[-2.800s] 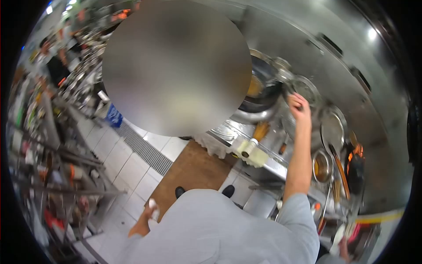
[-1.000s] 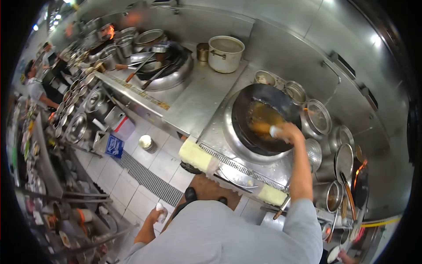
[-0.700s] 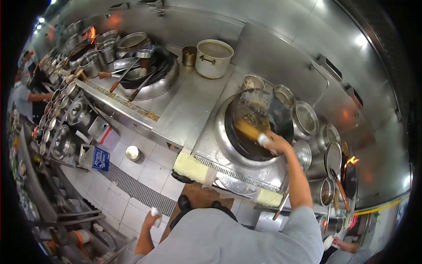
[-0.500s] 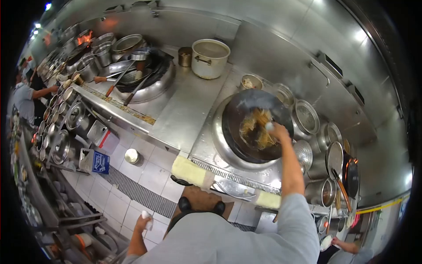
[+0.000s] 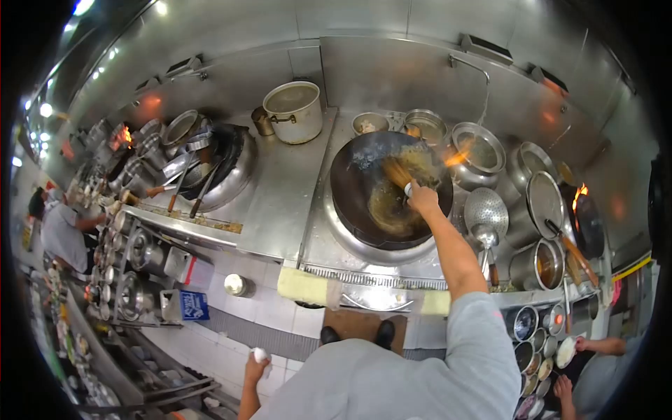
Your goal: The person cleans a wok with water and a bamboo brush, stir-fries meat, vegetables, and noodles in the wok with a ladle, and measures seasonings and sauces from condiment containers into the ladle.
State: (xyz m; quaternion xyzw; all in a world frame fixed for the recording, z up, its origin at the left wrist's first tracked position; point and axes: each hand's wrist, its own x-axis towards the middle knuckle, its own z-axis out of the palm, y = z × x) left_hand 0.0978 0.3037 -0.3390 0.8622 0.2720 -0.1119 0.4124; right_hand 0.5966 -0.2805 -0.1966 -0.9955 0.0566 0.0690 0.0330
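Observation:
My right hand [image 5: 423, 200] grips the pale handle end of a bamboo wok brush [image 5: 397, 172], its splayed bristles pressed against the inside of a dark wok [image 5: 350, 199]. Cloudy brownish liquid [image 5: 390, 208] swirls in the wok, which sits on a round metal burner ring [image 5: 350, 241]. Down by my left side, my left hand [image 5: 253, 369] is closed around a bunched white cloth [image 5: 260, 355].
A perforated skimmer [image 5: 486, 212] and metal pots stand right of the wok; flame [image 5: 458, 155] flares beside it. A tall pot [image 5: 294, 115] stands back left. Yellow folded cloths [image 5: 302, 287] line the stove's front edge. Another person's hand [image 5: 581, 344] holds a white plate [image 5: 565, 352].
My view has turned, shifting the scene. The brush and my right hand have swept leftward and up inside the wok. Flame now shows beside the wok. My left hand still holds the cloth.

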